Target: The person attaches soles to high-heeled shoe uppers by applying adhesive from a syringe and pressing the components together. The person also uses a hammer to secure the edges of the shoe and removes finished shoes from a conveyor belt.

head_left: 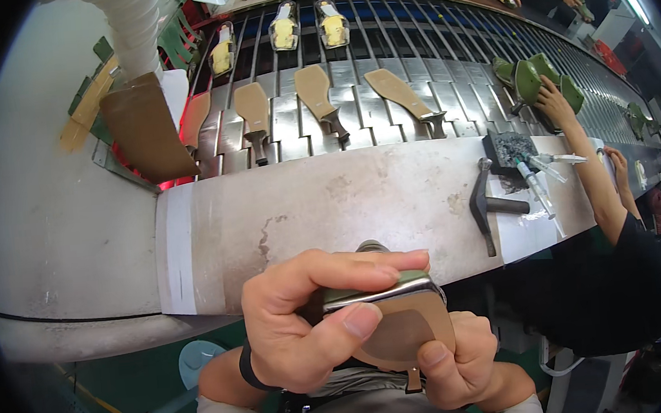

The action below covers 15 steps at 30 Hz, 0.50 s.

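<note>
Close in front of me I hold a shoe (404, 326) with its tan sole turned up toward me. It has a green upper edge and a shiny metallic rim along the toe. My left hand (297, 323) is closed around the toe end, thumb on the sole's rim and fingers over the green side. Lower down, my right hand (462, 360) grips the narrower part, with its thumb pressed on the sole. A small brown heel piece (414, 380) shows below the sole. Most of the upper is hidden behind the sole and my fingers.
Beyond the pale worktop (330, 199), several tan soles with dark heels (314, 94) lie on a slatted metal conveyor (284, 124). A hammer (486, 208) rests near a dark block (508, 150) and syringes (534, 185). At right, a co-worker's hand (556, 104) touches green shoes (528, 83).
</note>
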Motion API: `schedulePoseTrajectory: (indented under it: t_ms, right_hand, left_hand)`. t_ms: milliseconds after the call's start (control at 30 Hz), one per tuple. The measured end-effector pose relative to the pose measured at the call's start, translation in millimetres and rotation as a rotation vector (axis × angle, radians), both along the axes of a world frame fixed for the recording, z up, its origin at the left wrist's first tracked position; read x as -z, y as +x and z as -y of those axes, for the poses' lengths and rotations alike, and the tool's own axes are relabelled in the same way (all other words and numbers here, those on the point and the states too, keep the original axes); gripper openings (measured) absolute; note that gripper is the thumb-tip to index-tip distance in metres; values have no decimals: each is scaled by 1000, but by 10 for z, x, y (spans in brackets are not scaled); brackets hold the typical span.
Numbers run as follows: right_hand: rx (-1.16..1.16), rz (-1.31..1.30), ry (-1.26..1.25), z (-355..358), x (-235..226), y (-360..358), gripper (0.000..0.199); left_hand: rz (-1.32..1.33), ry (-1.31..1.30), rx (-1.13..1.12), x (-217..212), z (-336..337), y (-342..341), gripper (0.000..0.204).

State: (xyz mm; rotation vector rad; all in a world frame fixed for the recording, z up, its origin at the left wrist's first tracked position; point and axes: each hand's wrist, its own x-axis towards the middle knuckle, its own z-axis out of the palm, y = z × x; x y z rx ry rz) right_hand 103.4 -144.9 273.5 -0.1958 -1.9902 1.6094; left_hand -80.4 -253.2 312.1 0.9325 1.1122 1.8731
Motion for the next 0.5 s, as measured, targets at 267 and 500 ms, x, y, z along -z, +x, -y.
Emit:
schedulePoseTrajectory:
  t_ms: [267, 500]
  right_hand:
    - [-9, 26, 69, 211, -138, -227, 34]
    - [-113, 39, 137, 187, -144, -296, 14]
  left_hand:
    - [-108, -144, -85, -196, 193, -118, 22]
    - [-129, -180, -172, -208, 236, -172, 28]
